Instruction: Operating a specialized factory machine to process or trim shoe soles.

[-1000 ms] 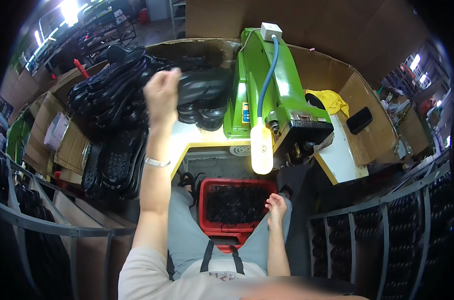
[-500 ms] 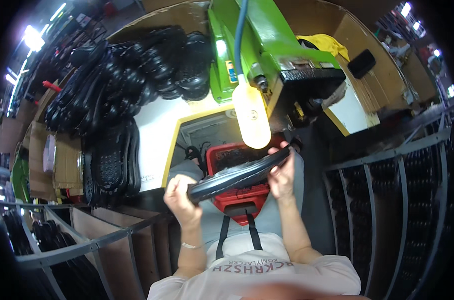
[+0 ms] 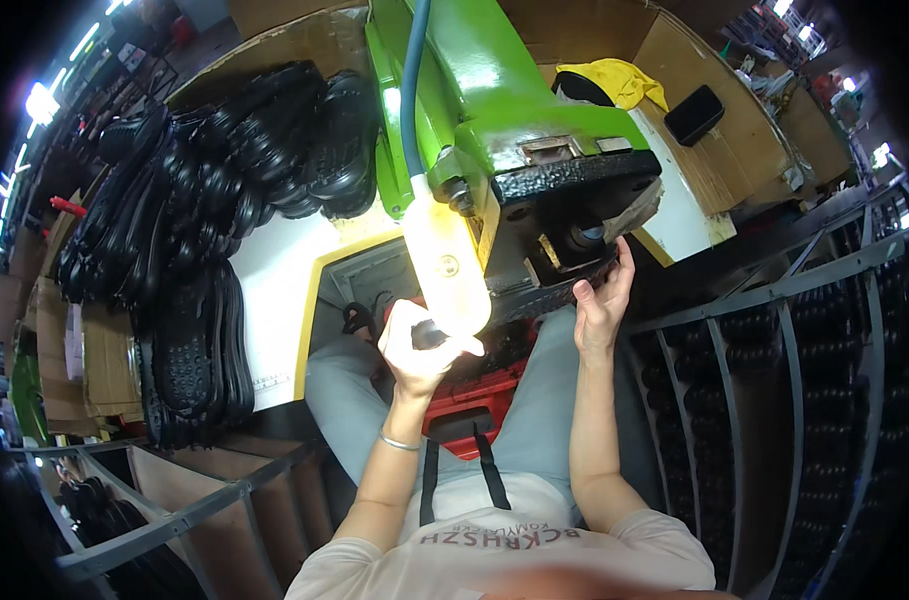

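Observation:
A black shoe sole (image 3: 553,298) is up against the underside of the green machine's black head (image 3: 575,200), partly hidden by it and by the glowing lamp. My left hand (image 3: 418,352) is closed round the sole's left end, just behind and below the lamp (image 3: 448,265). At the other end, my right hand (image 3: 602,310) has its thumb on the near side and its fingers reaching up behind, with the sole's end between them. Below the sole, between my knees, sits a red bin (image 3: 460,425).
Black soles (image 3: 245,150) are heaped on the white table (image 3: 280,300) at the left. A green machine arm (image 3: 475,70) rises in the middle. Right of it lie a cardboard box (image 3: 720,150), a yellow cloth (image 3: 625,82) and a dark phone-shaped object (image 3: 694,114). Metal racks (image 3: 790,400) flank me.
Both hands have carried the sole forward and up, from above the red bin to under the machine head. The view has shifted slightly, so the machine looms larger.

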A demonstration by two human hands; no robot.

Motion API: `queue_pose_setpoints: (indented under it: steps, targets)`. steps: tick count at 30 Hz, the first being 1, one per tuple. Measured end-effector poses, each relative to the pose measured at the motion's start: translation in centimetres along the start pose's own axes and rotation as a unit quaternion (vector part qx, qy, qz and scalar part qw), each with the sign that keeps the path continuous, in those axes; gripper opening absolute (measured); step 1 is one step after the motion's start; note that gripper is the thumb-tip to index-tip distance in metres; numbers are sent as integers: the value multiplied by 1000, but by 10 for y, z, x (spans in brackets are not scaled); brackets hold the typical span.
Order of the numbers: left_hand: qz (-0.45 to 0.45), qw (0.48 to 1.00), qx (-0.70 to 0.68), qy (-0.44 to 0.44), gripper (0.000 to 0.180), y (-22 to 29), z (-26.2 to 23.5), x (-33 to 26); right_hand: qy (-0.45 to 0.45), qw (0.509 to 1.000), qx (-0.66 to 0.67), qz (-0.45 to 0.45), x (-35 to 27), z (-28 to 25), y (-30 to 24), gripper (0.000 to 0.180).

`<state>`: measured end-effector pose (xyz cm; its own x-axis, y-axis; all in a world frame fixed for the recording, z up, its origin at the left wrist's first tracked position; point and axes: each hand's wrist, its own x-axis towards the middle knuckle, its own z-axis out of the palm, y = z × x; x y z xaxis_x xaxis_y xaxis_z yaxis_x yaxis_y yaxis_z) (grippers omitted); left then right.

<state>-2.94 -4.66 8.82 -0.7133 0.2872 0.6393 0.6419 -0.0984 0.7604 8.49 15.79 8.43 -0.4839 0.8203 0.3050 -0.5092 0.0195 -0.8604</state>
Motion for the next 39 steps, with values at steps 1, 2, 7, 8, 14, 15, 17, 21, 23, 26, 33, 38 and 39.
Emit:
queue_pose_setpoints:
  steps: [1, 2, 7, 8, 14, 15, 17, 21, 23, 26, 33, 38, 39]
  targets:
    - [43, 999, 24, 7, 50, 4, -2, 3, 2, 1000, 0, 3, 0, -1, 1, 91]
    - [47, 999, 6, -6, 50, 8, -1, 6, 10, 1000, 18, 6, 0, -1, 1, 92]
    - [11, 998, -55, -12, 51, 21, 13, 22, 27, 999, 44, 3, 9, -9, 0, 93]
    - [27, 999, -29, -23, 51, 19, 12, 24, 24, 999, 42, 3, 11, -10, 1, 93]
    - [-13, 1000, -14, 18, 54, 0, -12, 14, -17, 999, 14, 29, 10, 9, -3, 99]
    - [-15, 1000, -15, 18, 54, 3, -16, 16, -17, 999, 12, 29, 8, 12, -1, 99]
    - [-10, 999, 5, 32, 58, 6, -24, 19, -26, 999, -9, 24, 3, 17, 2, 99]
    - [-42, 997, 44, 41, 65, 0, -45, 17, -32, 992, -119, -38, -7, 19, 16, 101]
    - [-68, 996, 28, 55, 70, -10, -55, 13, -36, 987, -144, -62, -14, 27, 17, 102]
    - [-98, 992, -26, 68, 73, -29, -73, 2, -59, 996, -51, -52, -28, 54, 16, 102]
    - [-144, 977, -139, 75, 72, -76, -94, -34, -35, 983, -145, -111, -51, 67, 30, 94]
    - [-122, 971, 86, -188, 40, -61, -66, -27, -54, 911, -308, -269, -54, 69, 27, 72]
    - [-96, 970, 114, -194, 38, -42, -48, -18, -83, 891, -331, -300, -55, 69, 25, 69]
